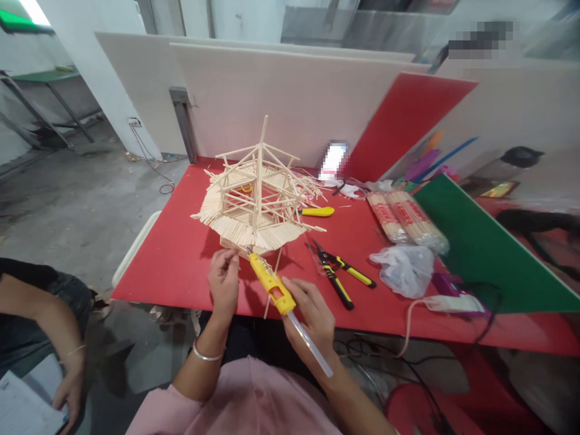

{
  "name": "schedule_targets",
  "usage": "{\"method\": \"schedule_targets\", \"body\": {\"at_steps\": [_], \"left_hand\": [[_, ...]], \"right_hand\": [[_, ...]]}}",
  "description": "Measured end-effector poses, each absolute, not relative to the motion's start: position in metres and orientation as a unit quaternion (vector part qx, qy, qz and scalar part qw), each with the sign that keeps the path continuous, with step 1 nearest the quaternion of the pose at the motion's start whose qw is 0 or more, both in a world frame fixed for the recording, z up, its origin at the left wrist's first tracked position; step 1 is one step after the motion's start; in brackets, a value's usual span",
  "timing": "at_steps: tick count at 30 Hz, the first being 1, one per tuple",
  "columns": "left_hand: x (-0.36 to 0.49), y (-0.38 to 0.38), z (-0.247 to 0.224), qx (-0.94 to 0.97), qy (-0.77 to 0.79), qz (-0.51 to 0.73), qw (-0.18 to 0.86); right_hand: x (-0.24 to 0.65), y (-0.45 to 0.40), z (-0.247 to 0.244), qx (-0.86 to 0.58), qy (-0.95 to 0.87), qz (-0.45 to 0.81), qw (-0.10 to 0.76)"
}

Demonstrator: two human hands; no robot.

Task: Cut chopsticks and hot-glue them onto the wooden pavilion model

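A pavilion-like model of thin wooden sticks (259,199) stands on the red table, with a bare roof frame above a skirt of close-set sticks. In my right hand (317,311) is a yellow hot glue gun (269,281), a clear glue stick (312,347) jutting from its rear. The gun's nozzle points at the model's front lower edge. My left hand (225,281) is closed in a pinch beside that edge; what its fingertips hold, if anything, is hidden. A loose wooden stick (273,284) slants behind the glue gun.
Yellow-black pliers (338,281) lie right of the model, near a yellow-handled tool (317,211). Wrapped stick bundles (408,220), a plastic bag (403,269) and a green board (489,254) sit farther right. A cable (408,329) crosses the front edge. Another person's arm (54,326) is at left.
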State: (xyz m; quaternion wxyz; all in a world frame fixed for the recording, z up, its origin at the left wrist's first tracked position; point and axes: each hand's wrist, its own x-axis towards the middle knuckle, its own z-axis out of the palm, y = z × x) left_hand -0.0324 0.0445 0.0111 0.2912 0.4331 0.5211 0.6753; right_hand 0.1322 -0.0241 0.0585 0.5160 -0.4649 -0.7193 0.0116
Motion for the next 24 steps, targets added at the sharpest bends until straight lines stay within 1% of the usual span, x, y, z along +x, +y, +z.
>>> {"method": "schedule_targets", "body": {"at_steps": [10,16,19,21,24], "left_hand": [[-0.033,0.042,0.012,0.439,0.519,0.677,0.282],[-0.038,0.042,0.015,0.449,0.539,0.664,0.260],[-0.045,0.046,0.015,0.446,0.559,0.659,0.232],[-0.051,0.053,0.014,0.442,0.570,0.659,0.212],[-0.061,0.064,0.011,0.445,0.586,0.649,0.193]], "right_hand": [[0.136,-0.023,0.058,-0.457,-0.718,-0.025,0.524],[0.140,-0.025,0.063,-0.492,-0.709,-0.023,0.504],[0.146,-0.028,0.064,-0.496,-0.715,0.001,0.492],[0.150,-0.032,0.061,-0.508,-0.704,0.039,0.495],[0.157,-0.037,0.053,-0.525,-0.653,0.122,0.532]]}}
